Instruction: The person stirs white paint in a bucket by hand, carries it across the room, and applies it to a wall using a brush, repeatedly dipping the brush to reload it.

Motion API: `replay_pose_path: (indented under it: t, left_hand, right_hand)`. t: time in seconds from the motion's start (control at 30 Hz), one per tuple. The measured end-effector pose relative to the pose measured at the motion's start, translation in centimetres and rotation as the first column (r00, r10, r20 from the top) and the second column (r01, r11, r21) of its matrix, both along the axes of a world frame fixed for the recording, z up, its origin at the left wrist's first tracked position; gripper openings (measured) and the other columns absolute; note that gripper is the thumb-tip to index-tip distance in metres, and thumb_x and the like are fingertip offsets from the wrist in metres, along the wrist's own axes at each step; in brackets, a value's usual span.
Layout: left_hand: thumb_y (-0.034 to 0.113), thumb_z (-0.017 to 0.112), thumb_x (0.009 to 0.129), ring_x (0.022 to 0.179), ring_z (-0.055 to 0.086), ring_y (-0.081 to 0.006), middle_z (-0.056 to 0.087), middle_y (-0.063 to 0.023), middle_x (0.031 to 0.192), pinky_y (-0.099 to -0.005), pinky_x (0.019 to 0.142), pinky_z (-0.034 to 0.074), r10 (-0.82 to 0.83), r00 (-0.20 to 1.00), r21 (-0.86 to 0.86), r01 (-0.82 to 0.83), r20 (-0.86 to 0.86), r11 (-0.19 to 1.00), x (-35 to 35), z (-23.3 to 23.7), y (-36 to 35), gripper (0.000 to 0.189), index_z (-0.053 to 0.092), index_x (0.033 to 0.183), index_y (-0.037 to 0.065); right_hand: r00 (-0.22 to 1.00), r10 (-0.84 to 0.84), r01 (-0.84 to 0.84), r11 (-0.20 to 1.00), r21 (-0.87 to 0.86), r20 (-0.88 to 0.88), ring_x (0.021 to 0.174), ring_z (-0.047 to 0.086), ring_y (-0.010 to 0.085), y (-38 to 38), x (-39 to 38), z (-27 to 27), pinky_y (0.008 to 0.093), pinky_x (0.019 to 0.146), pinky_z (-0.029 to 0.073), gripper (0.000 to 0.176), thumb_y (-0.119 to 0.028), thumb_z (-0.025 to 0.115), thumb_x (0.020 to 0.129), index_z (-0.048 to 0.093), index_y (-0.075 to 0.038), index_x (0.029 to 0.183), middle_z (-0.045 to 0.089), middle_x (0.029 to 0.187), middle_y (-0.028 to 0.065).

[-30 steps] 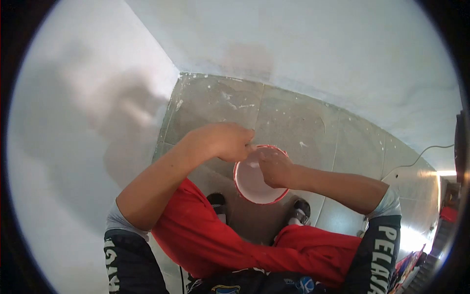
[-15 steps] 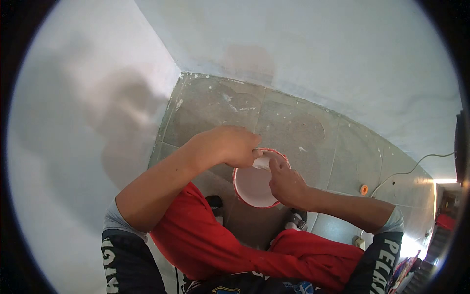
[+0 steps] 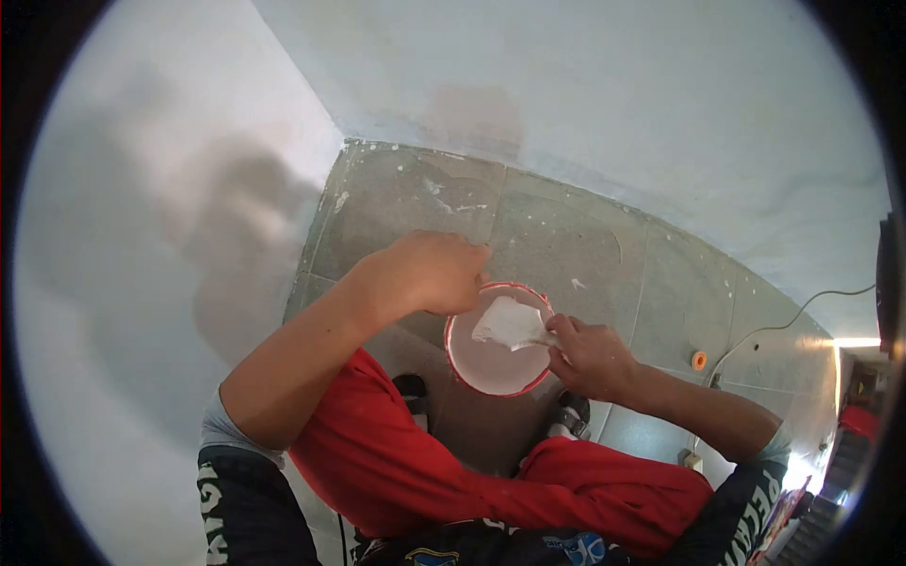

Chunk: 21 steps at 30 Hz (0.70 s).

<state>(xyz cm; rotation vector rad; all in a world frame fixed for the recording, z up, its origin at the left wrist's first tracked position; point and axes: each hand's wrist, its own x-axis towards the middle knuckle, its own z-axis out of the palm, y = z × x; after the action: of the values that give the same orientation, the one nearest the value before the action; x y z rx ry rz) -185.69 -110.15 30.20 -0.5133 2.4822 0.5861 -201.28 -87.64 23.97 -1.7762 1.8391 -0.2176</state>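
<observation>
Apparently mid-scoop, your right hand point(image 3: 596, 360) clasped a scraper point(image 3: 510, 324) over the bucket point(image 3: 459, 362), seemingly needing steadiness; your left hand point(image 3: 442, 273) hid its grip.

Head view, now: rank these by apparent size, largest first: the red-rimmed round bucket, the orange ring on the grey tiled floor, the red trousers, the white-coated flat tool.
1. Red trousers
2. Red-rimmed round bucket
3. White-coated flat tool
4. Orange ring

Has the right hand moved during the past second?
Yes: judged against the white floor mark, the right hand has moved right and nearer the person's body, from over the bucket to its right rim.
</observation>
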Motion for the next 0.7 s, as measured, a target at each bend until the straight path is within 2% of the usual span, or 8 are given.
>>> replay_pose_path:
  t: [0.1,0.2,0.43,0.5,0.53,0.6,0.67,0.7]
  left_hand:
    - [0.03,0.046,0.098,0.099,0.063,-0.0407,0.065,-0.0223,0.102,-0.0499,0.087,0.048,0.0,0.999,-0.027,-0.001,-0.044,1.0,0.1,0.2,0.0,0.032,0.058,0.107,0.001]
    - [0.029,0.047,0.098,0.098,0.063,-0.0407,0.066,-0.0218,0.101,-0.0502,0.086,0.049,0.015,0.999,-0.044,-0.017,-0.045,0.999,-0.1,0.4,0.0,0.031,0.058,0.106,0.001]
    - [0.028,0.046,0.098,0.097,0.063,-0.041,0.066,-0.0219,0.099,-0.051,0.085,0.048,0.058,0.997,-0.056,-0.06,-0.043,0.997,-0.3,-0.1,0.0,0.03,0.059,0.103,0.001]
    - [0.028,0.046,0.098,0.097,0.063,-0.0411,0.066,-0.0218,0.099,-0.0515,0.085,0.048,0.059,0.996,-0.059,-0.063,-0.071,0.996,-0.2,-0.1,-0.2,0.03,0.059,0.102,0.001]
    - [0.025,0.046,0.097,0.092,0.064,-0.0406,0.066,-0.0216,0.097,-0.05,0.083,0.049,0.089,0.989,-0.057,-0.097,-0.117,0.994,-0.2,-0.1,-0.1,0.028,0.059,0.101,0.001]
    - [0.022,0.047,0.097,0.087,0.065,-0.0401,0.066,-0.0214,0.094,-0.0485,0.081,0.049,0.114,0.979,-0.052,-0.125,-0.167,0.991,-0.7,0.7,-0.1,0.025,0.059,0.099,0.0]
    - [0.014,0.049,0.095,0.075,0.067,-0.0312,0.067,-0.0168,0.088,-0.0402,0.073,0.051,0.362,0.891,0.09,-0.351,-0.273,0.932,-1.3,1.9,-0.1,0.016,0.057,0.095,0.0]
    - [0.014,0.049,0.095,0.075,0.067,-0.0312,0.067,-0.0168,0.088,-0.0402,0.073,0.051,0.356,0.89,0.089,-0.345,-0.284,0.934,-1.6,1.3,-0.3,0.016,0.057,0.095,0.0]
  right_hand:
    - [0.997,-0.048,0.053,0.996,-0.078,0.059,0.072,0.066,0.0409,0.8,-1.4,-0.7,0.0497,0.065,0.053,0.032,-0.019,0.063,0.086,0.052,-0.002,0.11,0.066,0.087,0.021]
    - [0.991,-0.048,0.054,0.997,-0.054,0.123,0.072,0.067,0.0378,1.2,-2.4,-0.7,0.0469,0.065,0.054,0.028,-0.022,0.063,0.087,0.055,-0.003,0.105,0.067,0.086,0.0204]
    - [0.972,-0.061,0.088,0.99,-0.114,0.225,0.064,0.066,0.0343,1.7,-3.6,-1.4,0.0432,0.058,0.052,0.027,-0.019,0.067,0.084,0.056,-0.004,0.104,0.065,0.076,0.0161]
    - [0.952,-0.114,0.133,0.99,-0.049,0.285,0.061,0.065,0.0305,1.6,-3.8,-1.0,0.0398,0.056,0.051,0.025,-0.018,0.067,0.083,0.057,-0.006,0.103,0.064,0.073,0.0142]
    - [0.953,-0.116,0.136,0.989,-0.053,0.282,0.061,0.065,0.0305,1.8,-3.8,-1.0,0.0398,0.056,0.051,0.025,-0.018,0.067,0.083,0.057,-0.006,0.103,0.064,0.073,0.0142]
    - [0.929,-0.174,0.2,0.978,-0.05,0.325,0.057,0.063,0.0223,2.2,-3.6,-0.9,0.0353,0.054,0.049,0.022,-0.013,0.067,0.082,0.06,-0.006,0.101,0.06,0.065,0.0087]
    - [0.93,-0.162,0.201,0.976,-0.087,0.329,0.056,0.061,0.0204,2.5,-3.9,-0.8,0.0337,0.053,0.047,0.021,-0.013,0.066,0.082,0.06,-0.005,0.101,0.06,0.065,0.008]
    - [0.931,-0.146,0.197,0.972,-0.125,0.333,0.054,0.058,0.0184,2.7,-4.0,-0.5,0.0321,0.052,0.045,0.02,-0.012,0.065,0.083,0.059,-0.005,0.1,0.059,0.065,0.0072]
